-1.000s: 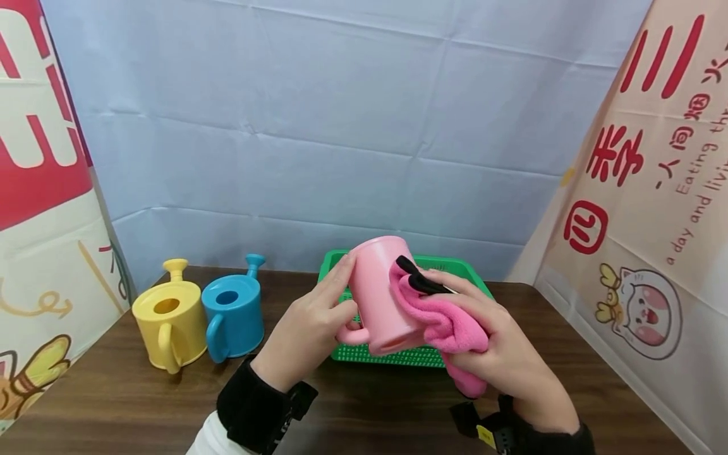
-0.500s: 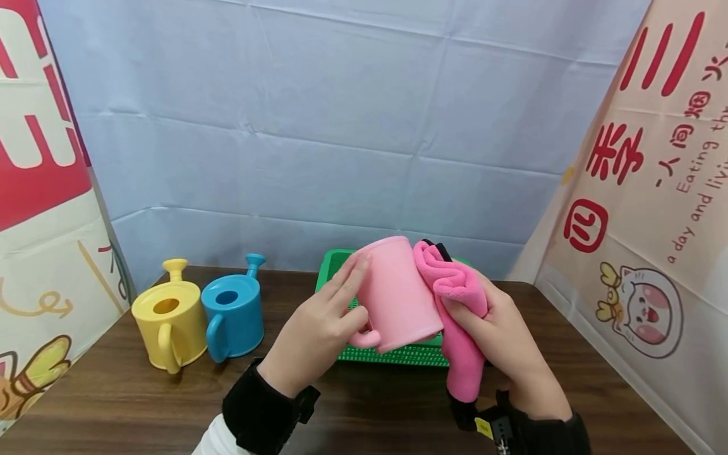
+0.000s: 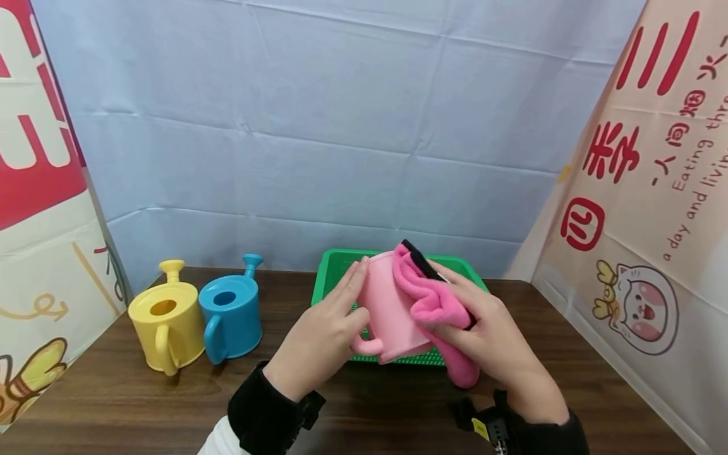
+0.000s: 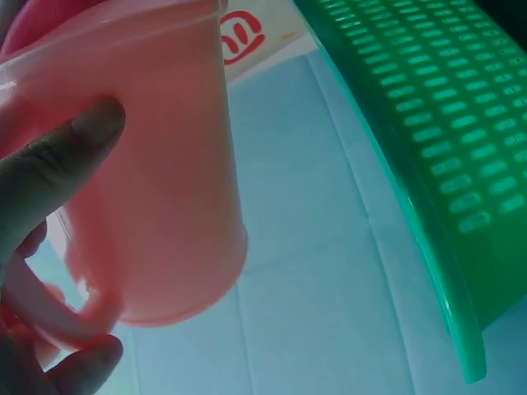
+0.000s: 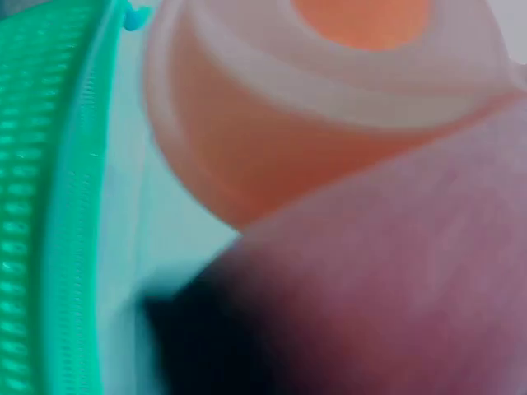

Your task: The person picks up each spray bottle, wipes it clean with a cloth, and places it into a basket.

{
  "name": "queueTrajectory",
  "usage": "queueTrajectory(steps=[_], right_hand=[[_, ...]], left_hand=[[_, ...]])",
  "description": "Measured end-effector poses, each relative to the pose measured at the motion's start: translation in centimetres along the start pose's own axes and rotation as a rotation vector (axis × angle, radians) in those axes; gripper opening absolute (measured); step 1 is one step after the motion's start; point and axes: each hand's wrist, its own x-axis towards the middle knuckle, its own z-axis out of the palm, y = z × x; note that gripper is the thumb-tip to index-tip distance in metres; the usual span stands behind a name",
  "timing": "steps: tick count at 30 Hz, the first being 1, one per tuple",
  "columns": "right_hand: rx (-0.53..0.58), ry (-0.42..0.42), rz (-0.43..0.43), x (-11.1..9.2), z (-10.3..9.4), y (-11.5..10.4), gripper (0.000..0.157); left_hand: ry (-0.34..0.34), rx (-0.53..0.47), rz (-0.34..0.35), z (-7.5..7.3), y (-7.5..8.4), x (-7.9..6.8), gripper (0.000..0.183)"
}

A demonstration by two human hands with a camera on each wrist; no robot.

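**Pink can tilted between two hands, cloth against its wall**

At the left of the head view, a yellow watering can [image 3: 176,332] and a blue watering can [image 3: 233,322] stand upright, side by side, on the dark table [image 3: 114,407]. At lower centre, the left hand [image 3: 321,338] holds the pink can [image 3: 388,306], some fingers laid along its wall, others curled at the handle [image 3: 368,346]. The can is tilted and off the table, with the green basket [image 3: 321,272] behind it. It looks like thin moulded plastic: probably light, fairly stiff and a little slippery, so handle and wall together should make the surest hold. Right of centre, the right hand [image 3: 495,332] grips a bunched pink cloth [image 3: 435,303] against the can's right side; the cloth seems soft and floppy, best taken by its folds.

Much of the left hand is cut off at the left edge of its wrist view. Can and hands cover most of the basket's inside. No spout shows on the pink can. The right wrist view shows its round opening, but the lower right is badly blurred, and some right fingers are hidden.
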Motion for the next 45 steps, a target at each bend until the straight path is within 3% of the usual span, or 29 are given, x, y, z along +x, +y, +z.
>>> queueTrajectory(steps=[3, 6, 10, 13, 17, 21, 24, 27, 32, 36, 41, 45], right_hand=[[-0.041, -0.051, -0.186, 0.2, 0.0, -1.3, 0.046], [-0.121, -0.115, -0.265, -0.1, 0.4, -1.3, 0.040], [-0.252, -0.140, -0.230, -0.6, 0.8, -1.3, 0.044], [-0.322, -0.100, -0.214, -0.4, 1.1, -1.4, 0.054], [-0.327, -0.011, -0.202, 0.2, 1.7, -0.5, 0.045], [-0.320, 0.114, -0.177, 0.6, 2.1, 0.7, 0.041], [-0.339, 0.129, -0.181, 0.6, 2.2, 0.9, 0.041], [-0.359, 0.097, -0.244, 0.6, 2.3, 0.4, 0.037], [-0.421, 0.066, -0.353, 0.5, 2.8, -0.9, 0.047], [-0.463, 0.025, -0.321, 0.1, 2.8, -1.3, 0.055], [-0.478, -0.025, -0.279, -0.1, 2.4, -1.4, 0.049], [-0.452, -0.038, -0.301, -0.1, 2.3, -1.9, 0.034]], left_hand=[[0.016, 0.030, -0.040, 0.1, -0.4, -0.1, 0.020], [0.024, 0.060, -0.078, 0.2, -0.5, -0.2, 0.020], [0.030, 0.059, -0.061, 0.3, -0.1, -0.1, 0.019], [0.022, 0.057, -0.007, 0.4, 0.6, 0.1, 0.017], [0.008, 0.059, 0.048, 0.2, 1.4, 0.3, 0.018], [0.016, 0.054, 0.101, -1.0, 2.0, 0.7, 0.020], [0.025, 0.051, 0.130, -1.8, 2.2, 1.0, 0.023], [0.033, 0.046, 0.133, -2.1, 2.4, 1.2, 0.021], [0.017, 0.050, 0.103, -0.8, 2.2, 1.0, 0.019], [-0.009, 0.017, 0.056, 0.7, 1.9, 0.7, 0.019], [0.023, -0.023, 0.011, 1.4, 2.0, 0.5, 0.022], [0.082, 0.023, -0.076, 1.4, 1.6, 0.3, 0.021]])
